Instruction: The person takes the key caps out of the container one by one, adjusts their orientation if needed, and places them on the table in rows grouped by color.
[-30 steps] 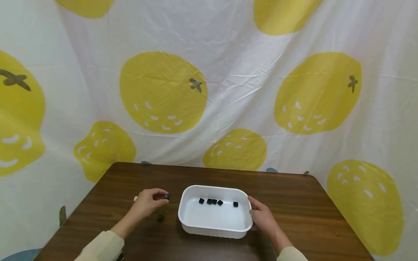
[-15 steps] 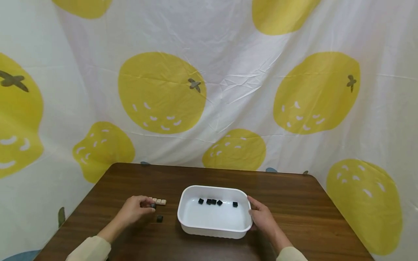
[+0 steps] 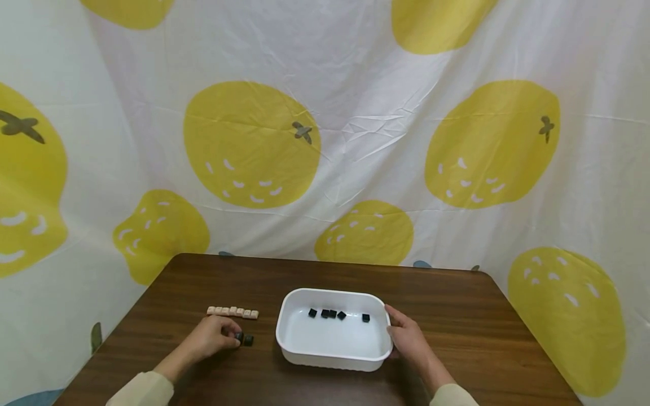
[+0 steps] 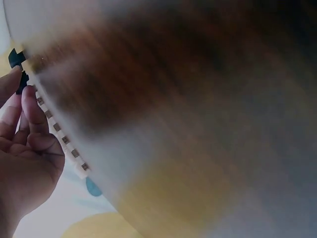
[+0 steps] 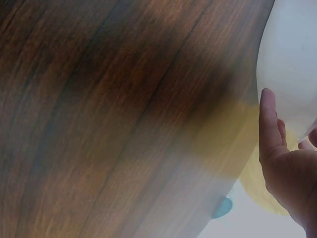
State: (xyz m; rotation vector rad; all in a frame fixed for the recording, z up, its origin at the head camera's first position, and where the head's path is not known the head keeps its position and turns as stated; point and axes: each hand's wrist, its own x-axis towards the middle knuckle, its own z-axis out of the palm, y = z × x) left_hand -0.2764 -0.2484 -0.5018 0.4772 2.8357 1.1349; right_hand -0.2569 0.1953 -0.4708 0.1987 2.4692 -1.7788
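- The left hand (image 3: 210, 337) is pinching one black cube (image 3: 238, 336) between thumb and fingertips, over at the tub's nine o'clock.
- The right hand (image 3: 410, 341) is gripping the white tub (image 3: 332, 360) by its three o'clock end, fingers bending around the wall.
- A second black cube (image 3: 249, 340) is lying on the table just beside the pinched one, toward three o'clock; I'm not able to tell whether they're touching.
- A row of beige cubes (image 3: 233, 310) is stretching across the brown table (image 3: 472, 338), at the left hand's one o'clock.
- Five black cubes (image 3: 332, 314) are sitting inside the tub, spreading from ten to two o'clock.
- A lemon-print cloth (image 3: 365, 163) is hanging at twelve o'clock.
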